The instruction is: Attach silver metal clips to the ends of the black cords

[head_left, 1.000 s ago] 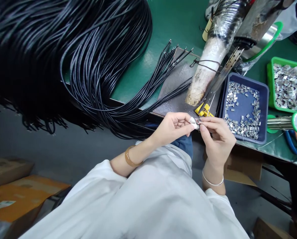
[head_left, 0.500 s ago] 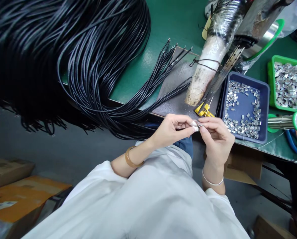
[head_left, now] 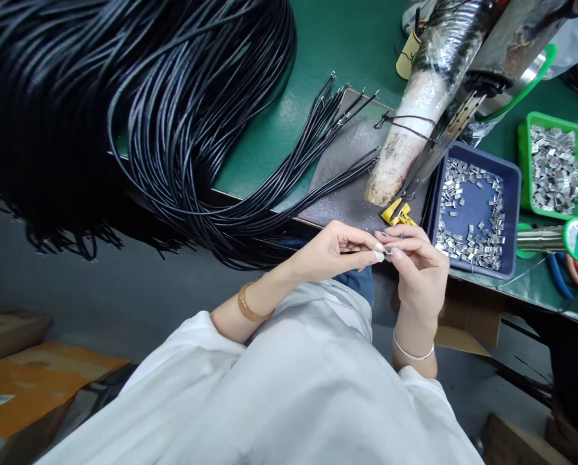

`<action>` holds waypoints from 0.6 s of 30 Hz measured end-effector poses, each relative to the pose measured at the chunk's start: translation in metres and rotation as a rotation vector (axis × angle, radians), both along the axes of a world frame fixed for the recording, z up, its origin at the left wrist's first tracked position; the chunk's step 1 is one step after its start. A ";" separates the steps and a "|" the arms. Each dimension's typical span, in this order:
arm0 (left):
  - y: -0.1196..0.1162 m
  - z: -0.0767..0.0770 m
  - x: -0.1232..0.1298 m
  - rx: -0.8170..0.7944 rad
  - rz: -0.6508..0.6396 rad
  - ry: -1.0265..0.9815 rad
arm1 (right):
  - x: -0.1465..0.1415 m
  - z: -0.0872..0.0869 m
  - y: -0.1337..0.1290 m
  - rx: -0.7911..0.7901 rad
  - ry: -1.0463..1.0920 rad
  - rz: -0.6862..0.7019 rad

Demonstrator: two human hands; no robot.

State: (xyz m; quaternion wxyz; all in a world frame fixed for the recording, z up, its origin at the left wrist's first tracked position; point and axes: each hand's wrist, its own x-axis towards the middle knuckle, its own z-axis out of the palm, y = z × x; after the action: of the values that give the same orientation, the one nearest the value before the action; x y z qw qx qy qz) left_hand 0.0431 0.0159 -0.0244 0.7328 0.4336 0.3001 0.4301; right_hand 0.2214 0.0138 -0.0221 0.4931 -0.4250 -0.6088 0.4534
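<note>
Pinches a small piece (head_left: pixel 388 252), too hidden to identify, between left hand (head_left: pixel 323 256) and right hand (head_left: pixel 422 274), fingertips narrowed, beside blue tray (head_left: pixel 475 208). No longer shows the raised pale strand, suggesting a shifted grip.

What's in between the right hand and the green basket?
In the head view, a dark blue tray lies between the right hand and the green basket, with little silver metal pieces in it.
</note>
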 end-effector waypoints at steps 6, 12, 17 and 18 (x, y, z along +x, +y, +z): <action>0.004 0.006 0.007 -0.045 0.181 0.008 | -0.007 0.016 -0.006 0.327 -0.198 -0.337; 0.010 0.007 0.012 -0.059 0.294 0.004 | -0.008 0.014 -0.010 0.645 -0.458 -0.316; 0.008 0.009 0.013 -0.025 0.317 0.045 | -0.009 0.008 -0.005 0.507 -0.339 -0.307; 0.008 0.009 0.013 -0.026 0.318 0.049 | -0.008 0.008 -0.004 0.477 -0.311 -0.308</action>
State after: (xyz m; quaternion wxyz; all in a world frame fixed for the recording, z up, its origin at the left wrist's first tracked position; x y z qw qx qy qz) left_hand 0.0559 0.0239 -0.0149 0.6533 0.3816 0.3884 0.5261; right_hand 0.2130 0.0095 -0.0145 0.5425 -0.4489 -0.6946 0.1476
